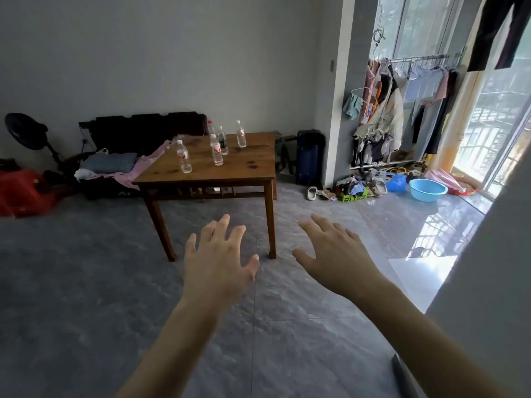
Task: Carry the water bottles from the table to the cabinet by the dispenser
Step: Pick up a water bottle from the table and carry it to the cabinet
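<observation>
Several clear water bottles stand upright on a brown wooden table [247, 170] across the room. One bottle [184, 157] stands apart near the left edge, one [216, 150] in the middle with a dark-labelled bottle [222, 141] just behind it, and one [240, 134] toward the back. My left hand [218, 259] and my right hand [336, 254] reach forward over the floor, well short of the table, fingers spread and holding nothing. No cabinet or dispenser is in view.
A dark bench [143, 130] with clothes lies behind the table, a red stool [23, 193] and a fan [26, 130] at the left. A suitcase [309, 156], clothes rack [402, 110], shoes and a blue basin [427, 189] crowd the right. A grey wall edge [494, 268] stands close at my right.
</observation>
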`<action>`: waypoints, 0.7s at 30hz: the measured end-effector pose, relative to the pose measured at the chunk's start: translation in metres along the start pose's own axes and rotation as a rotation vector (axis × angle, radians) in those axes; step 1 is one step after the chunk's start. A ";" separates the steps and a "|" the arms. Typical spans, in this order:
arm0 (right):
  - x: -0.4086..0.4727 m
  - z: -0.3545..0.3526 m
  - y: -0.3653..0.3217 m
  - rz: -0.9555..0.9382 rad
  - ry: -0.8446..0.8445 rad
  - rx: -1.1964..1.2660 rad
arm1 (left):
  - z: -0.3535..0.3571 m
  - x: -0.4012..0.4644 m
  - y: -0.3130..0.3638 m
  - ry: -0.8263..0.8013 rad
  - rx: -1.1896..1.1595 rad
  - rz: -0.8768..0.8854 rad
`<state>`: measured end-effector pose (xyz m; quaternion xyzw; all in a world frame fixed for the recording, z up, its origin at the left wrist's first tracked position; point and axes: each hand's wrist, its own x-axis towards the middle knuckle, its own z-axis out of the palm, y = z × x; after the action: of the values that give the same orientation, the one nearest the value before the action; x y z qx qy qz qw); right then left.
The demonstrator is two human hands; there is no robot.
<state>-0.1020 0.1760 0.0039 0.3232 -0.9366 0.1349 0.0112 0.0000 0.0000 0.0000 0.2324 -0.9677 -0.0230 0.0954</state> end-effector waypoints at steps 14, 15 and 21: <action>0.161 0.037 -0.079 -0.071 0.020 -0.076 | 0.020 0.131 -0.113 0.044 -0.075 -0.038; 0.171 0.039 -0.082 -0.068 0.020 -0.073 | 0.021 0.141 -0.119 0.044 -0.080 -0.040; 0.217 0.051 -0.087 -0.039 0.008 -0.052 | 0.031 0.191 -0.139 0.007 -0.058 0.003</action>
<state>-0.2175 -0.0333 -0.0007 0.3403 -0.9333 0.1114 0.0260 -0.1112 -0.2111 -0.0097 0.2282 -0.9666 -0.0500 0.1056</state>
